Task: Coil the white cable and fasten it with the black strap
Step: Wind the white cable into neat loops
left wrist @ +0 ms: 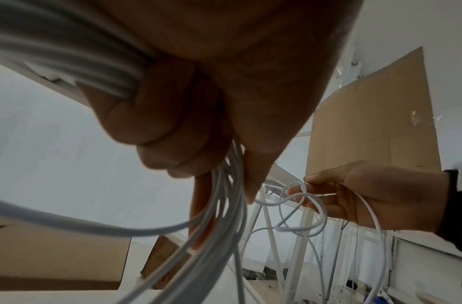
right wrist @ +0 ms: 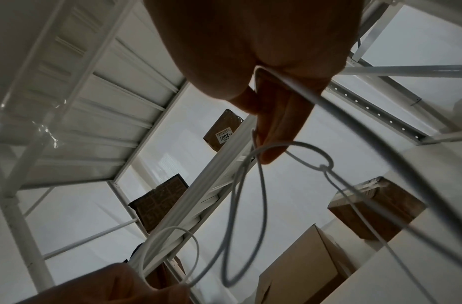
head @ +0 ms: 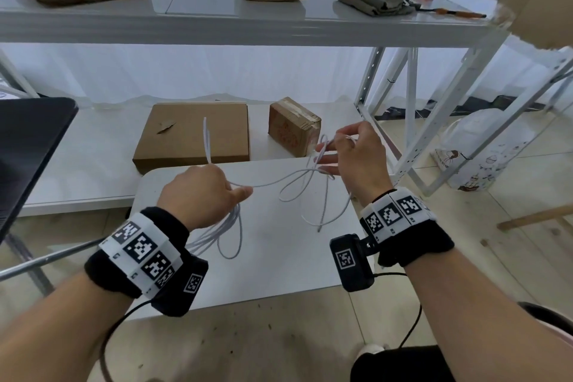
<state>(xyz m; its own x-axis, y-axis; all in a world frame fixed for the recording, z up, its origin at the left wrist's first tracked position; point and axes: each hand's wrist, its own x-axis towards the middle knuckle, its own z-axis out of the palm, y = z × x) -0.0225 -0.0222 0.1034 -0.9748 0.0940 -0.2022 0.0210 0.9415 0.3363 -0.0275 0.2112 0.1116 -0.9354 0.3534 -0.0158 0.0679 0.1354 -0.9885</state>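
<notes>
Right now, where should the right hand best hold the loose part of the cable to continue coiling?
Probably on the straight strand of the cable near the left hand, coming from the right. The right hand now pinches a tangle of crossed loops; the strand towards the coil runs clear.

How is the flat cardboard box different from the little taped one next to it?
The flat cardboard box is wide and low; the little taped box is smaller across but taller. The flat one has a torn scrap on its plain top, while the little one has tape over its top and red print on its side. Both are brown cardboard, sitting shut on the low white shelf.
</notes>
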